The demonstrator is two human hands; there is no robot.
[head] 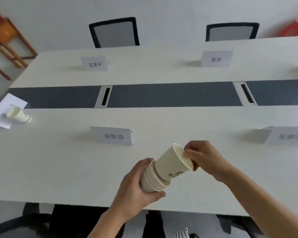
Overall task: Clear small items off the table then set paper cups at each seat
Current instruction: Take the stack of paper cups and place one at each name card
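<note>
Over the near edge of the white table [58,169], my left hand [132,191] grips a tilted stack of cream paper cups [153,181]. My right hand [203,157] pinches the rim of the top cup [172,162], which sticks partly out of the stack, its mouth pointing up and right. One paper cup [18,115] stands on the table at the far left, next to a white name card [6,109].
Folded name cards stand at the seats: one just ahead [114,136], one at the right [289,135], two on the far side [94,63] [216,58]. A dark strip with cable slots [162,95] runs down the middle. Two black chairs [114,32] [231,32] face me.
</note>
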